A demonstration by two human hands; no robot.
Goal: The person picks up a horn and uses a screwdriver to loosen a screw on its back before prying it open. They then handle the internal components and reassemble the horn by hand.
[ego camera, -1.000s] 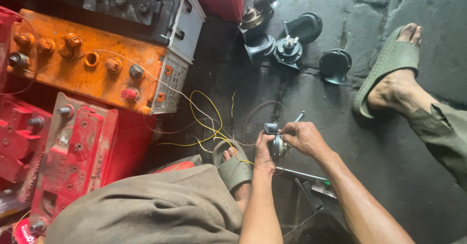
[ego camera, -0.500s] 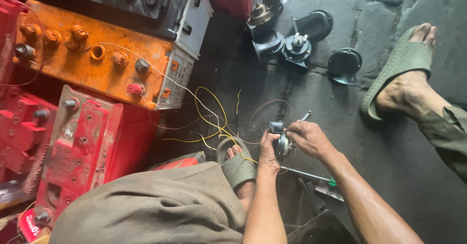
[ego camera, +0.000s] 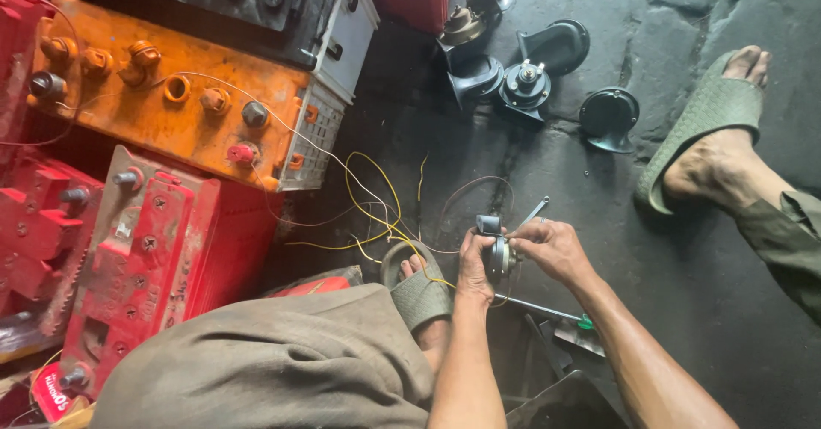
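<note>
Hands (ego camera: pixel 513 254) slightly nearer the knee (ego camera: pixel 282 369)

Single head-worn view, looking steeply down from above the seated person's lap at the dark concrete floor (ego camera: pixel 684 309); near range, both forearms within frame.

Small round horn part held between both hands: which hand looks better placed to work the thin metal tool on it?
Probably the right hand: its fingers already pinch the thin metal tool against the small horn part, while the left hand grips and steadies the part.
</note>
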